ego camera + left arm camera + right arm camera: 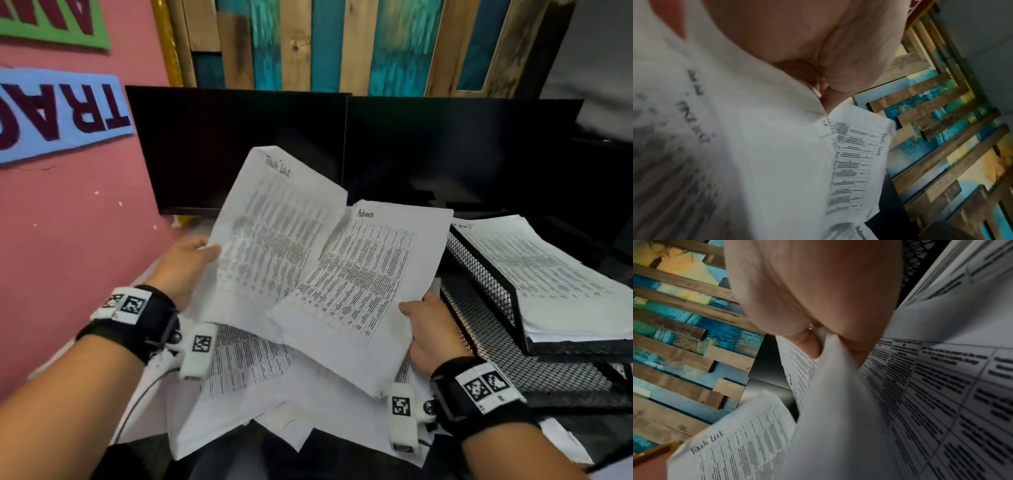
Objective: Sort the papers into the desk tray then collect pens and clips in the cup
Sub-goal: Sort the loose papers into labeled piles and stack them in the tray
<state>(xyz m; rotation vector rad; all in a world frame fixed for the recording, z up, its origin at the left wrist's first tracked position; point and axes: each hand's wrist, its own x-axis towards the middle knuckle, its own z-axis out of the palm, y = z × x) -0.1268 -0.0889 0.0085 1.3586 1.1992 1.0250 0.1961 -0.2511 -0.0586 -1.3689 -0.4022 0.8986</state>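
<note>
I am pinching one sheet in each hand, left hand (186, 265) on the task list (270, 233), right hand (430, 329) on the admin sheet (363, 274), fanning them above the bench to read headings before filing in the tray (486, 274) at right.

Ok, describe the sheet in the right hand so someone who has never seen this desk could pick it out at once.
In front of the two dark monitors, two printed sheets are held up over a heap of loose papers. The right hand grips the sheet nearer the mesh tray. It has "Admin" handwritten at the top, while the left hand holds one headed "Task List".
</note>
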